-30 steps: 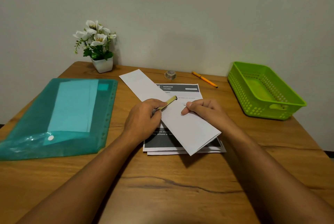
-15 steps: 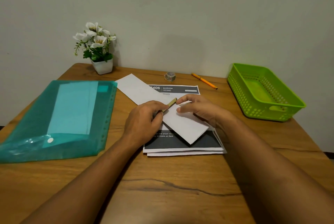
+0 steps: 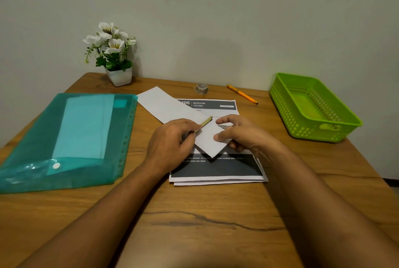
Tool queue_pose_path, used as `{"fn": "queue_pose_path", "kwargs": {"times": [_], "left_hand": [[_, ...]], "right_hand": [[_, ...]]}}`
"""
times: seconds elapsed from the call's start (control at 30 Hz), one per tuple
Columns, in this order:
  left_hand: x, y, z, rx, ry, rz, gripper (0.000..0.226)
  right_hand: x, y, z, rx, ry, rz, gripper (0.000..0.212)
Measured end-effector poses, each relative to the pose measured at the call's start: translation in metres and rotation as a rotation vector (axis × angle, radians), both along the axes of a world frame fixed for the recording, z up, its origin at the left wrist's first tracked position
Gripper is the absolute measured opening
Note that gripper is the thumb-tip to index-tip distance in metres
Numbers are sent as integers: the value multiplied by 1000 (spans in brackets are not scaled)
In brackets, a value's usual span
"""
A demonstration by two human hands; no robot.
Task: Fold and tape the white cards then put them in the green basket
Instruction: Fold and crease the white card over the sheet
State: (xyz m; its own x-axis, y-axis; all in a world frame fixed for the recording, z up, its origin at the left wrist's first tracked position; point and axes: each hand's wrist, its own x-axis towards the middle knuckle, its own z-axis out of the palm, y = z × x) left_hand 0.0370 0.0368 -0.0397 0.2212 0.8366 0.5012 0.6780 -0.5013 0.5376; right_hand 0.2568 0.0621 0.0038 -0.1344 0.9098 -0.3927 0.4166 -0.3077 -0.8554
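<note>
White card, far-left to near-right, in right fingers' pinch; left fingers round stick

- Centre is crowded: my left hand pinching a flat olive stick, my right hand gripping the folded white paper card, stacked printed sheets beneath.
- Right: bare wooden tabletop lies open up to the lime-green perforated plastic basket.
- Left: a teal translucent plastic folder covers the wood.
- Upper centre: a small tape roll and an orange pen lie apart.
</note>
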Motion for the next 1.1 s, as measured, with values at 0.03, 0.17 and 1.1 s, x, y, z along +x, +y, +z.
{"fn": "queue_pose_path", "kwargs": {"times": [0.03, 0.17, 1.1], "left_hand": [[0, -1, 1, -2, -4, -5, 25], [-1, -2, 2, -24, -18, 24, 23], [-3, 7, -10, -47, -100, 115, 16]], "right_hand": [[-8, 2, -1, 5, 28, -43, 49], [-27, 6, -7, -33, 233, -159, 50], [-23, -16, -11, 93, 440, 3, 61]]}}
